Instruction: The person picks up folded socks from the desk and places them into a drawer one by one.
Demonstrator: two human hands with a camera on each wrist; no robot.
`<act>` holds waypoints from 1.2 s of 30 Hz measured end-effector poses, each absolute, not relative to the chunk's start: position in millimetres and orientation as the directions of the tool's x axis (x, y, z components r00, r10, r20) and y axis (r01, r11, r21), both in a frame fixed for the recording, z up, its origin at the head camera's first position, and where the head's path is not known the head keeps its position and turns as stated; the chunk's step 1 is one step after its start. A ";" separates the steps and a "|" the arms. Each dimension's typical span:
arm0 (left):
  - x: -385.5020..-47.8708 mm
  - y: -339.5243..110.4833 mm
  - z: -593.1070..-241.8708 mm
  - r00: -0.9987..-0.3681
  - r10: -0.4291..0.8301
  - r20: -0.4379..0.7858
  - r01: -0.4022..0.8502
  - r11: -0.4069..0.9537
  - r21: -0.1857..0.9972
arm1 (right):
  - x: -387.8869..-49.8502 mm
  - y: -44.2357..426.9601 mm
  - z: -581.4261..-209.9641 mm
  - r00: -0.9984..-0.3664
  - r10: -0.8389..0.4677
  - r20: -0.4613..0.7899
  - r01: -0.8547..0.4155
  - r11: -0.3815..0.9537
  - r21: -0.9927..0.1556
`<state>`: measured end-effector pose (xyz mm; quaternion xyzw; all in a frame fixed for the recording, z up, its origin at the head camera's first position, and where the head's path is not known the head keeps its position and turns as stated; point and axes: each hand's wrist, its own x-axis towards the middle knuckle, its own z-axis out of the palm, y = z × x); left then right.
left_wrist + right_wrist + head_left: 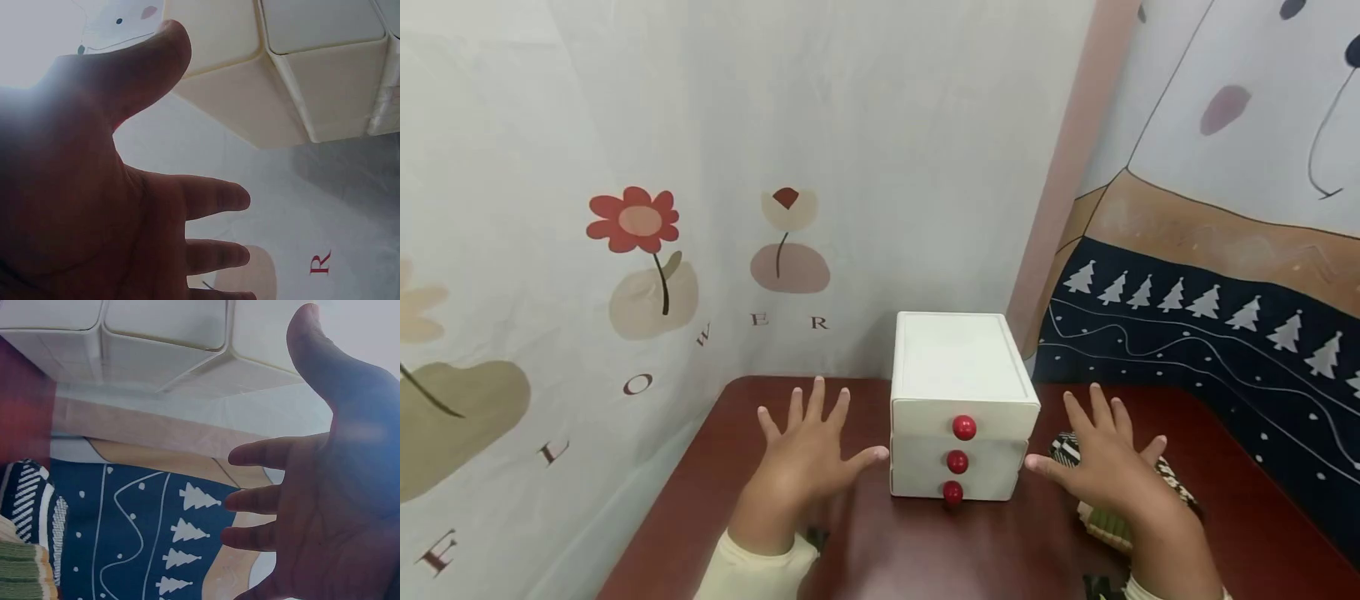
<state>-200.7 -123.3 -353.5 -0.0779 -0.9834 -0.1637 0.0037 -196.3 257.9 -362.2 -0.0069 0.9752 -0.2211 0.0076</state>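
A white box of three stacked drawers with round red knobs stands on the dark red table, its drawers pushed in. To its left is my left hand, fingers spread and holding nothing. My right hand is spread in the same way on the other side, thumb pointing toward the drawers. Both palms are bare in the wrist views. Beneath the right hand lies a patterned knit bundle, black and white with a green ribbed part, partly hidden by that hand and forearm.
The table meets a pale curtain printed with flowers and letters at the back and left. On the right hangs a dark blue cloth with white trees. Small dark items show by the right sleeve.
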 end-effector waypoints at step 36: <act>-244.9 -71.3 -377.5 -0.991 0.133 0.017 0.036 0.140 0.990 | -194.0 171.3 -386.1 -0.748 0.020 0.663 -0.341 0.846 -0.411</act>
